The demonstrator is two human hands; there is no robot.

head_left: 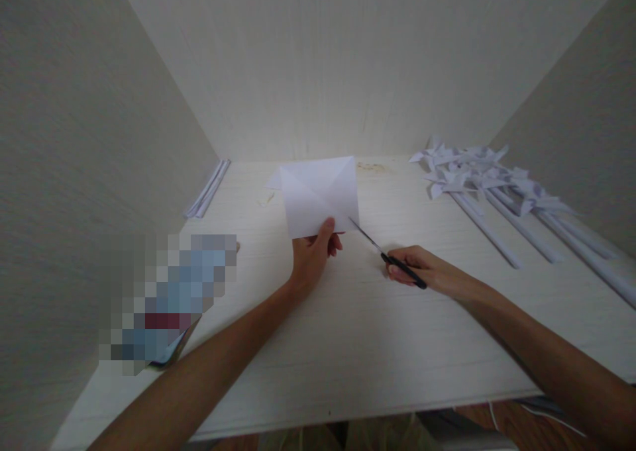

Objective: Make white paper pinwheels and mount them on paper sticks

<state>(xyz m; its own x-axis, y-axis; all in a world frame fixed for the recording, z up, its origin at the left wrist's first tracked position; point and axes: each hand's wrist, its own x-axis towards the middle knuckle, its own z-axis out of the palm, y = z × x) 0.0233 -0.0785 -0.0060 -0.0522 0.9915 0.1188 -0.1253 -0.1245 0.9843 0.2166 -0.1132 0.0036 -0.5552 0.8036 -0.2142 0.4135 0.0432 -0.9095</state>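
Head view shows me creased white paper [318,193] over the table [308,365], pinched in the left hand [312,260]. The right hand [418,260] curls round black-handled scissors [388,260], long axis slanting up-left toward the paper.

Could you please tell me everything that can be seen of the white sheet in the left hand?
The white sheet looks like plain paper, roughly square, with faint diagonal creases running inward from its upper corners. It is held nearly flat over the table. The left hand grips its lower edge, thumb on top, fingers beneath. The scissors in the right hand reach its lower right corner; whether they cut into it cannot be told.
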